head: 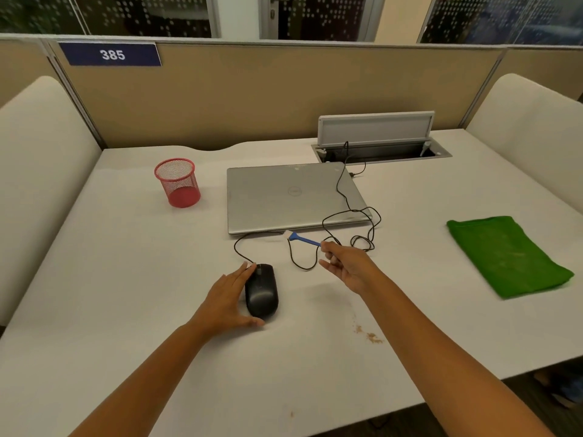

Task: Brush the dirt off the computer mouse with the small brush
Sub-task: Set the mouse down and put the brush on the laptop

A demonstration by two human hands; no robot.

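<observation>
My left hand (232, 298) lies flat against the left side of the mouse (262, 290), fingers straight, steadying not gripping. My right hand (345, 266) is out ahead, fingertips at the near end of the brush (301, 238); looks like a pinch on the handle tip, but I can't tell if it's closed yet. Brush lies just in front of the laptop (284, 197), long axis running left-right, bristle head to the left, handle toward my right hand. So the mouse sits back and to the left of the brush, near my body, its long axis pointing away from me. Right hand is the nearer one for the brush. Cable (350, 216) loops under and around the brush, likely snag on the lift. Some dirt (369, 335) already on the surface (126, 279) right of the mouse. Open room between mouse and cloth (504, 253); cup (177, 182) well off to the left.
</observation>
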